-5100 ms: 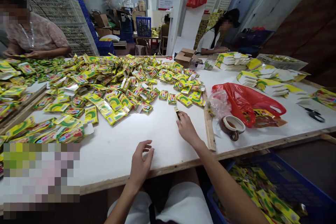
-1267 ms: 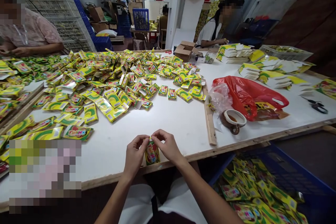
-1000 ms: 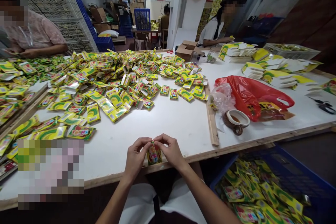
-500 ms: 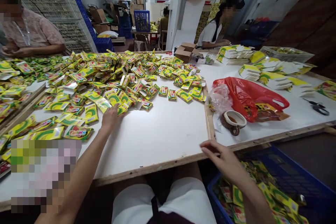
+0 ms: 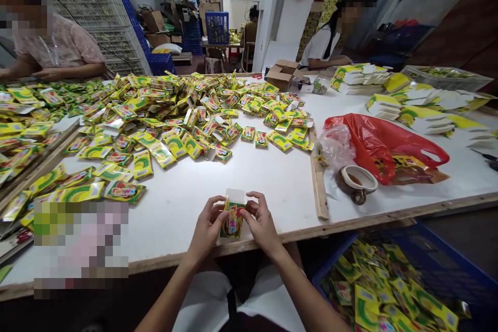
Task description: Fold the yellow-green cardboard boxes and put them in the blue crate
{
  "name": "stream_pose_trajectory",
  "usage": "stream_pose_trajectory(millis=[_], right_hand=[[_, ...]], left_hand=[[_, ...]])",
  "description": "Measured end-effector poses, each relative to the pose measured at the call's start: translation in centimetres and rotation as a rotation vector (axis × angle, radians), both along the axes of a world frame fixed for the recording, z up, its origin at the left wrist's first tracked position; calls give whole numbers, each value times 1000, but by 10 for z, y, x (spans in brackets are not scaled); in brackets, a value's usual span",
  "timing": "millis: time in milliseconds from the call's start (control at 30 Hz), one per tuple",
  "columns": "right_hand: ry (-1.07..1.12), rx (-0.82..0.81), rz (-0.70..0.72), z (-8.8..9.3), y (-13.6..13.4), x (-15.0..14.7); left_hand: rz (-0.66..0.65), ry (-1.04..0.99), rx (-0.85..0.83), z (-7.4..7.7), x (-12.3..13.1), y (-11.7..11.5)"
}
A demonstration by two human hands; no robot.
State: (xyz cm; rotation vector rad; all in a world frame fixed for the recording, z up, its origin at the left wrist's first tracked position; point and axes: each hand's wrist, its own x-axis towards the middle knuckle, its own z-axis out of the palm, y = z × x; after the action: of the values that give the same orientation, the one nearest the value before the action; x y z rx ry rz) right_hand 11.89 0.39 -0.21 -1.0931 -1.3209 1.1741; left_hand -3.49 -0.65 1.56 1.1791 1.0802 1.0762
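Your left hand (image 5: 207, 229) and right hand (image 5: 261, 223) both pinch one small box (image 5: 232, 217), its white flap up, above the table (image 5: 268, 187) edge, near the pile (image 5: 175, 114).

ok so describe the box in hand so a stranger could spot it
Find the big white table, then its near edge, where the left hand and right hand meet. Between them is a small yellow box, white top flap open, the only one held up; the others lie in the heap beyond.
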Motion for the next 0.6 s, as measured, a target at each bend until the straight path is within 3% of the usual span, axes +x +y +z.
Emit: stream_pose_trajectory(millis=[133, 467, 600], right_hand=[[-81, -7, 73, -1, -1, 2], [20, -60, -20, -5, -5, 0], [-46, -2, 29, 0, -2, -1]], left_hand=[[-38, 25, -14, 1, -10, 2], [-8, 69, 4, -1, -12, -3], [9, 69, 0, 0, -13, -4]])
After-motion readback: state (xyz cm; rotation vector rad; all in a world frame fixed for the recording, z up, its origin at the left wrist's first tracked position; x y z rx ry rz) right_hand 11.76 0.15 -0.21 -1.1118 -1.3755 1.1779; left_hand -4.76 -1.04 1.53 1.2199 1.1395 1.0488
